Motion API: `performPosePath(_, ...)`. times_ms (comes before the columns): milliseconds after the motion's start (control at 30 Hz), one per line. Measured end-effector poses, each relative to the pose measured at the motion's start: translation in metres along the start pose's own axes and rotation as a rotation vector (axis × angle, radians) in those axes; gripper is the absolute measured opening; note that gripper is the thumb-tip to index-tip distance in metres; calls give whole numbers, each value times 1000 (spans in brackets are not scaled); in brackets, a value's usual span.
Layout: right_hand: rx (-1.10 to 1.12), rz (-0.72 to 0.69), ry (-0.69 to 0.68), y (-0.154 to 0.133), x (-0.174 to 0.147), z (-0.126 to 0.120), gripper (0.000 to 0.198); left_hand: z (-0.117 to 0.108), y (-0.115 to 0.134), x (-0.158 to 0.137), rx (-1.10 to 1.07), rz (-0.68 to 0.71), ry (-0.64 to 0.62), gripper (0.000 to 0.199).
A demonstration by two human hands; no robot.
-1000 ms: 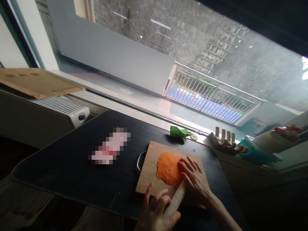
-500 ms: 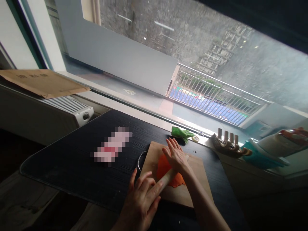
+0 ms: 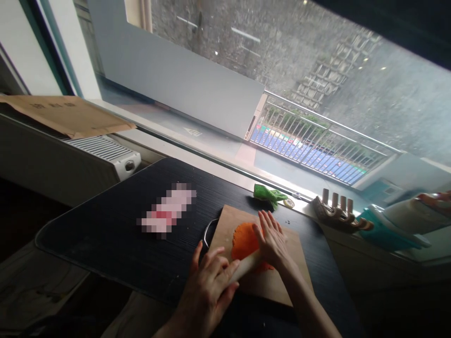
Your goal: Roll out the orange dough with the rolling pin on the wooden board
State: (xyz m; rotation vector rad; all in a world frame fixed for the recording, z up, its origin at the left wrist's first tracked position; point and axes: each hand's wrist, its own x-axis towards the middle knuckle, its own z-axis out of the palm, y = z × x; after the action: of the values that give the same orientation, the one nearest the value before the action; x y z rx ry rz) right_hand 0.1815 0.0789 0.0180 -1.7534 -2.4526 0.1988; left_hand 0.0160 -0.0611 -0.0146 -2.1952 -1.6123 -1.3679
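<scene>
A sheet of orange dough (image 3: 244, 239) lies flattened on a wooden board (image 3: 225, 220), with a pale rolling pin (image 3: 246, 266) slanting across its lower part. My left hand (image 3: 207, 281) is at the pin's near end, its thumb and fingers on either side of it and partly curled. Over the far end rests my right hand (image 3: 273, 239), palm down and open, with its fingers stretched out past the pin. That palm hides the end of the pin and the right part of the dough.
The board sits on a black table (image 3: 116, 225). A metal loop (image 3: 207, 231) sticks out at its left. Beyond are a green cloth (image 3: 266, 195), a brown rack (image 3: 333, 213) and a turquoise container (image 3: 382, 225) by the window. A pixelated patch covers something on the left.
The rolling pin and both hands have moved back slightly toward me, uncovering more of the dough's far part. The whole view has shifted a little.
</scene>
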Motion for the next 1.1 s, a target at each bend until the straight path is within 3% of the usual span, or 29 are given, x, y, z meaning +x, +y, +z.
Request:
performPosePath(100,50,21,-59,-28,39,-11,65,-15,-6,15,76,-17,-41,34)
performPosePath(167,61,21,-58,-31,39,-13,65,-19,-5,16,107,0,-57,35)
performPosePath(233,55,14,-39,-20,17,-9,63,-15,-2,10,95,15,-41,36)
performPosePath(400,-68,-31,141,35,-81,18,60,9,7,-15,-9,162,66,28)
performPosePath(500,-107,-36,188,45,-99,25,62,9,10,-16,-38,162,45,27)
performPosePath(567,-81,3,152,35,-80,22,63,1,8,-8,-28,98,23,28)
performPosePath(733,56,95,8,-16,15,-2,65,-18,-11,15,102,-12,-40,32)
performPosePath(833,99,128,-56,-29,36,-11,66,-21,-17,18,152,-36,-51,32)
performPosePath(900,80,112,-31,-22,18,-7,65,-22,-14,14,139,-32,-50,33)
performPosePath(1100,-105,-1,201,27,-99,24,59,-26,6,-6,29,111,-91,27)
